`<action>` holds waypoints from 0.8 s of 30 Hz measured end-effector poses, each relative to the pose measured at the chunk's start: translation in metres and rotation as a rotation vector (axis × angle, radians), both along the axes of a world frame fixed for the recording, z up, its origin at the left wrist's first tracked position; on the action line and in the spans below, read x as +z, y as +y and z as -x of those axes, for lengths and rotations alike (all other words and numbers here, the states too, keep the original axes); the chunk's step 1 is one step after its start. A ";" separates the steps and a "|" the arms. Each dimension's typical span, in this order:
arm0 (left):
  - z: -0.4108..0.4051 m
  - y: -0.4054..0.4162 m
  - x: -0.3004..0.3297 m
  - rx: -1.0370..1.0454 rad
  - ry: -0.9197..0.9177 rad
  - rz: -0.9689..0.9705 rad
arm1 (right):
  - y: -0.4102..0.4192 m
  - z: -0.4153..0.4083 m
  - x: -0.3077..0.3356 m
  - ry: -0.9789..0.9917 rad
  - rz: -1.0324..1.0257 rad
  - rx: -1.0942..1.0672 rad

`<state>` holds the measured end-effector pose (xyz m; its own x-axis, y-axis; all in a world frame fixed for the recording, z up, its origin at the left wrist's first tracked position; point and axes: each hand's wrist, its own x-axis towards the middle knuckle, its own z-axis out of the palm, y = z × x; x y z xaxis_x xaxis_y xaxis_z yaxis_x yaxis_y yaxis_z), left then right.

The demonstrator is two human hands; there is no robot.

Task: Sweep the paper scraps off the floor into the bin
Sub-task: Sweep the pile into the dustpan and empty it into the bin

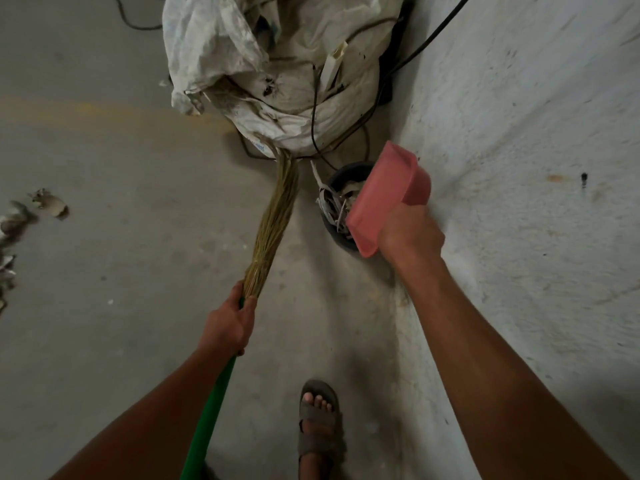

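My right hand [410, 230] has its fingers wrapped on the pink dustpan [384, 195], tipped over the dark bin [341, 209] by the wall. Left hand [230, 325] fingers grip the broom [273, 216] where green handle meets bristles. Paper scraps [48, 202] lie on the floor [104, 271], far left.

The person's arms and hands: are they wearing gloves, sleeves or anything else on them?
No. Both forearms are bare as far as the picture shows, with no sleeves, and the left hand and right hand wear no gloves. No watch, ring or bracelet shows.
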<state>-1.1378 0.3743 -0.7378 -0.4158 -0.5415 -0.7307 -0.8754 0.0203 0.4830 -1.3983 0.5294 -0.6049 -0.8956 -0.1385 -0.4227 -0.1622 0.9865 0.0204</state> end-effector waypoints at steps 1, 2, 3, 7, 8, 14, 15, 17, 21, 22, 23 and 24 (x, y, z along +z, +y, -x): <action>0.002 0.001 -0.001 0.002 -0.003 -0.003 | -0.004 0.001 0.002 0.003 -0.035 0.050; 0.003 0.001 -0.002 0.004 -0.006 -0.004 | -0.009 0.002 0.003 0.010 -0.064 0.095; 0.005 0.001 -0.003 0.006 -0.006 -0.003 | -0.013 0.002 0.002 0.020 -0.085 0.136; 0.017 0.002 -0.007 -0.007 0.000 0.006 | -0.027 0.006 -0.014 0.034 -0.065 0.235; 0.019 0.002 -0.008 -0.015 -0.002 0.006 | -0.029 0.007 -0.020 0.032 -0.050 0.228; 0.034 0.000 -0.016 -0.041 -0.002 0.004 | -0.026 0.018 -0.050 -0.009 -0.024 0.151; 0.036 -0.001 -0.017 -0.042 0.003 0.003 | -0.025 0.019 -0.053 -0.003 -0.029 0.156; 0.039 -0.001 -0.020 -0.050 0.008 0.001 | -0.025 0.021 -0.057 0.020 -0.041 0.169; 0.041 -0.001 -0.023 -0.074 0.002 0.006 | -0.027 0.022 -0.057 0.016 -0.049 0.178; 0.041 -0.001 -0.023 -0.072 0.003 0.001 | -0.027 0.022 -0.055 0.005 -0.043 0.168; 0.041 0.000 -0.022 -0.070 0.006 -0.002 | -0.026 0.022 -0.052 -0.011 -0.034 0.150; 0.040 0.000 -0.020 -0.069 0.008 -0.003 | -0.025 0.023 -0.048 -0.035 -0.021 0.125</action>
<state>-1.1779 0.3742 -0.7577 -0.4579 -0.5091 -0.7288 -0.8679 0.0785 0.4905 -1.4215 0.5040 -0.6525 -0.8567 -0.2389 -0.4570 -0.2849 0.9580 0.0333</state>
